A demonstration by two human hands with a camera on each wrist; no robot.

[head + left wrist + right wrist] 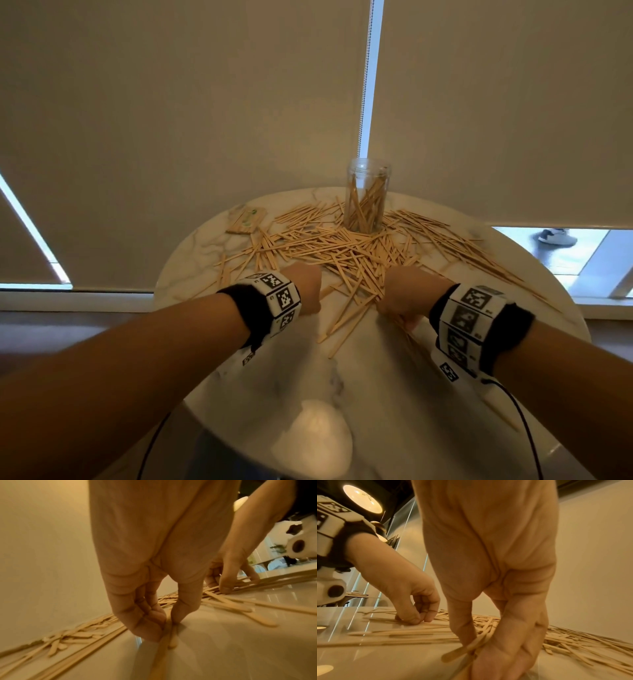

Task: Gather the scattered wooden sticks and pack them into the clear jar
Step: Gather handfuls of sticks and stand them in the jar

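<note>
Mid-gather at frame centre: my left hand [145, 615] pinches a few sticks [342, 253] off the table [359, 377]; my right hand [496, 635] grips a small bundle; jar [367, 198], upper centre, partly filled; next, carrying both bundles there, I judge.

No readable text, only square black-and-white coded markers on both wrist bands [279, 301]

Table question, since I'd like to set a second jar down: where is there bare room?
The near part of the table, between the two wrists and the front edge, is bare. So is the left rim below the small packet. The middle is crowded: sticks surround the jar and spread to the right rim.
</note>
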